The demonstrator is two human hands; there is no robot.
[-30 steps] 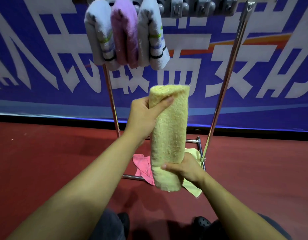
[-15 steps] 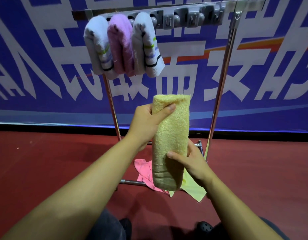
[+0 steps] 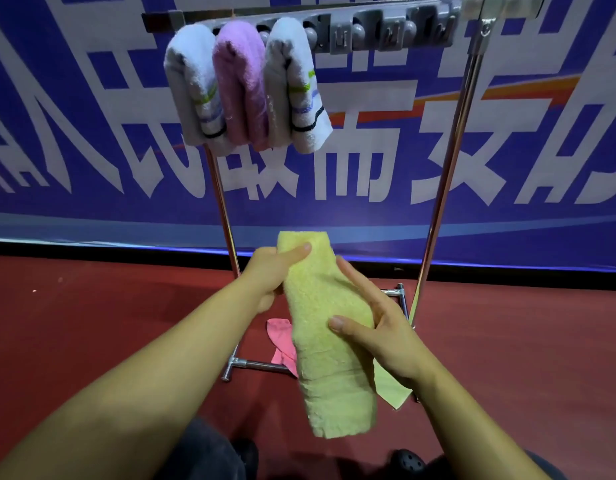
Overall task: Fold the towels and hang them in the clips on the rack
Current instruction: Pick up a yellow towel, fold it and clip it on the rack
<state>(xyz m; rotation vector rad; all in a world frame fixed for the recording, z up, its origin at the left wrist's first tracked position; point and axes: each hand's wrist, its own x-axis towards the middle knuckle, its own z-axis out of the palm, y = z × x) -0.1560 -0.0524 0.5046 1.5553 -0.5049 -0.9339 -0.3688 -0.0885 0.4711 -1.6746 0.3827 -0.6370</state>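
The left hand pinches the top of the folded yellow towel, thumb across its front. The right hand clasps its middle from the other side, fingers probably curled behind. Above both hands, three towels hang clipped on the rack.

Towel before rack

Pale yellow fluffy terry towel. Two white folded towels with green, lilac and black stripes, around one plain pink-violet folded towel. Grey plastic clips. Blue wall banner with white characters. Dark red floor.
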